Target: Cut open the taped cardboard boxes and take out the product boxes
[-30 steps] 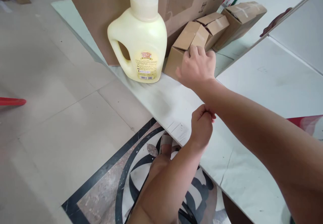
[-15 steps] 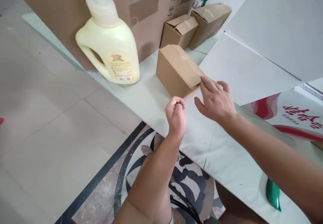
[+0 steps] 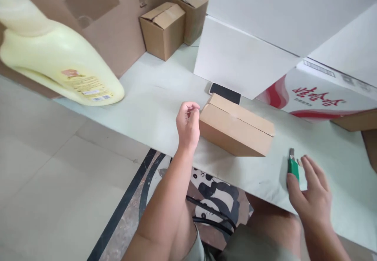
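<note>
Straddling the green box cutter [image 3: 293, 169] on the worktop [image 3: 147, 88], the spread right hand [image 3: 312, 192] might get nicked should it slip onto the metal tip [image 3: 291, 152] — while the left hand [image 3: 187, 127] sits loosely curled beside the cardboard box [image 3: 235, 124], whether pinching anything I cannot tell.

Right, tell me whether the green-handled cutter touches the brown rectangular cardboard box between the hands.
Apart. The head view plainly shows pale tabletop between the green-handled cutter and the right end of the cardboard box.
</note>
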The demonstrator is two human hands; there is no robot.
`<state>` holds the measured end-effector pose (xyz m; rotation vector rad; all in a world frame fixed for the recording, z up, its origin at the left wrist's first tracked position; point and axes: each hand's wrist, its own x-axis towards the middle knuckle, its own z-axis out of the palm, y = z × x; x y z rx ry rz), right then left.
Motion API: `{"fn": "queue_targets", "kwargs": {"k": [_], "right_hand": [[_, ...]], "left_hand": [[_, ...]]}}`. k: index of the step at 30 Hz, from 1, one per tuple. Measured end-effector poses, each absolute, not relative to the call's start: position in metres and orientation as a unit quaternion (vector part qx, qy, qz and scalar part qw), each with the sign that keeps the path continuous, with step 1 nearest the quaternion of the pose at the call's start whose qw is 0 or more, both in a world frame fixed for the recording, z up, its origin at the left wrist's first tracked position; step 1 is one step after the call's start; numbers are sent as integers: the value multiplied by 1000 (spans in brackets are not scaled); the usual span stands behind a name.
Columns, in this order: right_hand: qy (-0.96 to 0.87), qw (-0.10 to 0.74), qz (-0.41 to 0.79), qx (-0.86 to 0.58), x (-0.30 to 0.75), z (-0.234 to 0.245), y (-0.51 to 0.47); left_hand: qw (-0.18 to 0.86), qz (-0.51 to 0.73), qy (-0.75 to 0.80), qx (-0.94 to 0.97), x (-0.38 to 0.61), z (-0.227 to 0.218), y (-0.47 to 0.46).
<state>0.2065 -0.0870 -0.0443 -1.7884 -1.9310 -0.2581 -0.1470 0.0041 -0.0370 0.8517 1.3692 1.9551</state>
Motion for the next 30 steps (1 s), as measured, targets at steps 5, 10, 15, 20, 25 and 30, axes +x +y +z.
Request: {"fn": "queue_targets", "kwargs": {"k": [5, 10, 15, 20, 25, 30], "right_hand": [[-569, 297, 32, -766, 230, -68, -126], [-508, 292, 119, -802, 257, -61, -121], [-523, 195, 96, -824, 270, -78, -82], [-521, 211, 98, -821, 260, -100, -63], [-468, 325, 198, -797, 260, -91, -66], [-339, 503, 391, -693, 261, -83, -72]], "left_hand": [[303, 687, 547, 370, -122, -36, 16], [281, 698, 563, 342, -109, -35, 23], [270, 691, 575, 344, -90, -35, 26], [253, 676, 556, 412, -62, -45, 31], [236, 657, 515, 497, -39, -55, 33], [240, 632, 477, 561, -30, -61, 28]]}}
